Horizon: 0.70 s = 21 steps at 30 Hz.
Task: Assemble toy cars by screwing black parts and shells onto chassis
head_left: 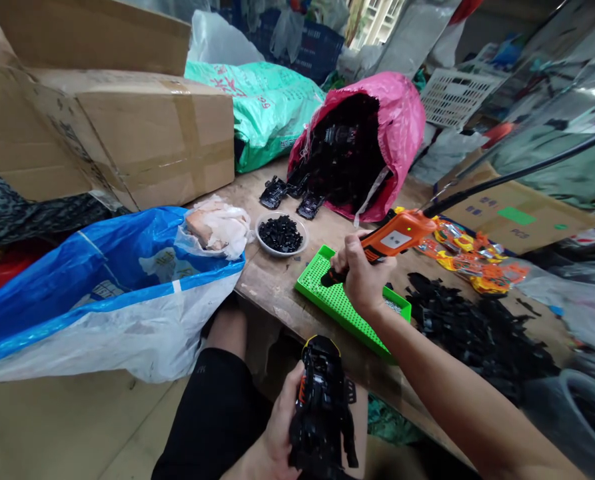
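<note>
L hand (281,421) partly behind blk toy (321,407)

my one camera sits on my head and looks forward and down, past my black shorts (217,413), onto the wooden table (272,293). nearest to it are my left hand (280,417) and the black toy car (321,407); my right hand (366,277) and the orange electric screwdriver (394,235) are farther out. it sees wide, from the blue-and-white sack (127,327) at left to the black parts pile (482,330) at right, the pink sack (402,127) far.
</note>
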Tool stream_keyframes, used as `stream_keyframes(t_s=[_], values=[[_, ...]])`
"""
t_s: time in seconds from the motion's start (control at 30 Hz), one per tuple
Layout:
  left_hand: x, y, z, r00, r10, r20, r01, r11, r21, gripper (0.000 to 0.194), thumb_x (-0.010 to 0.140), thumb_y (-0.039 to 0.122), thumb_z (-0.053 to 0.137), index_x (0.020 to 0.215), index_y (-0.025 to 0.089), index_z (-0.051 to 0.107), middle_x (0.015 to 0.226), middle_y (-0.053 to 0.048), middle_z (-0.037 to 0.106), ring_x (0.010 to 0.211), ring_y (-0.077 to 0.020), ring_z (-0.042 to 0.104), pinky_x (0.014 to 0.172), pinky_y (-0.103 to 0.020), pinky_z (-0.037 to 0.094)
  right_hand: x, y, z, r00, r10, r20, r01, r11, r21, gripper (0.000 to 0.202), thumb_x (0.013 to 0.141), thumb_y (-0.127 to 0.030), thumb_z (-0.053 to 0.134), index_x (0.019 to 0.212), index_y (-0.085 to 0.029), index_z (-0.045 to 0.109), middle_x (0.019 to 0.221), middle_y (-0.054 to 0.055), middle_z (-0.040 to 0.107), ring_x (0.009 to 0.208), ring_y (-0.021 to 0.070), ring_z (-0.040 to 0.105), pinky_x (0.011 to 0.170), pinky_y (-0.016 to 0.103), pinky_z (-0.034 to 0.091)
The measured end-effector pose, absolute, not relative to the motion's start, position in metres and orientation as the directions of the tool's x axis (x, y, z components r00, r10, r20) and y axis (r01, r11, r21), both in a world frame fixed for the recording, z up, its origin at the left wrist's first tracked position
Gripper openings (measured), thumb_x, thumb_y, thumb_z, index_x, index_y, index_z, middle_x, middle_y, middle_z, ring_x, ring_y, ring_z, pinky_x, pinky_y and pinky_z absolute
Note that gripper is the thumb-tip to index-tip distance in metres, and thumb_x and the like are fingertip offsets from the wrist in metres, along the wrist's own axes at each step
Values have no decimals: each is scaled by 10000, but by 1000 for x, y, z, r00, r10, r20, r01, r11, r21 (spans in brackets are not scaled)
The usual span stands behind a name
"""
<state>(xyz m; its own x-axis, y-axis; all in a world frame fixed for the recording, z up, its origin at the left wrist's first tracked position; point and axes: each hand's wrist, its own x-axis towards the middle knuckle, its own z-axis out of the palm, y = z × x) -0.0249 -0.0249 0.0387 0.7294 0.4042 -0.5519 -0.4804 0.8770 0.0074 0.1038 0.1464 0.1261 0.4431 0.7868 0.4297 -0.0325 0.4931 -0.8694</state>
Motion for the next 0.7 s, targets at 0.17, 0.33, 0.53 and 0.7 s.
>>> stream_keyframes(t_s=[0.17, 0.33, 0.53, 0.7], values=[[-23, -23, 41, 718, 389, -577, -483, 875, -10, 661, 848, 681, 613, 1020, 56, 743, 828, -137, 776, 617, -189, 684, 624, -279, 506, 105, 148, 122, 440, 790, 427, -52, 497, -866, 269, 797, -333, 784, 836, -207, 550, 463, -124, 478, 339, 70, 446, 350, 217, 406], [-23, -23, 42, 702, 398, -590, -500, 866, -11, 632, 850, 658, 632, 1011, 56, 738, 813, -122, 772, 617, -178, 686, 607, -265, 508, 107, 149, 119, 426, 800, 423, -62, 493, -868, 268, 803, -338, 786, 836, -204, 556, 464, -122, 480, 341, 73, 448, 358, 220, 412], [-23, -23, 40, 774, 391, -499, -502, 858, -106, 627, 877, 647, 599, 1011, 49, 731, 768, -124, 760, 638, -201, 700, 637, -282, 515, 105, 149, 119, 428, 798, 425, -32, 483, -875, 284, 798, -368, 781, 836, -210, 549, 459, -124, 471, 339, 73, 447, 360, 218, 413], [-22, -23, 38, 764, 398, -508, -508, 856, -94, 641, 880, 649, 594, 1033, 42, 729, 785, -129, 765, 654, -210, 706, 643, -281, 508, 106, 149, 118, 441, 793, 421, -27, 480, -877, 289, 791, -367, 787, 838, -209, 549, 463, -122, 472, 340, 72, 446, 355, 219, 409]])
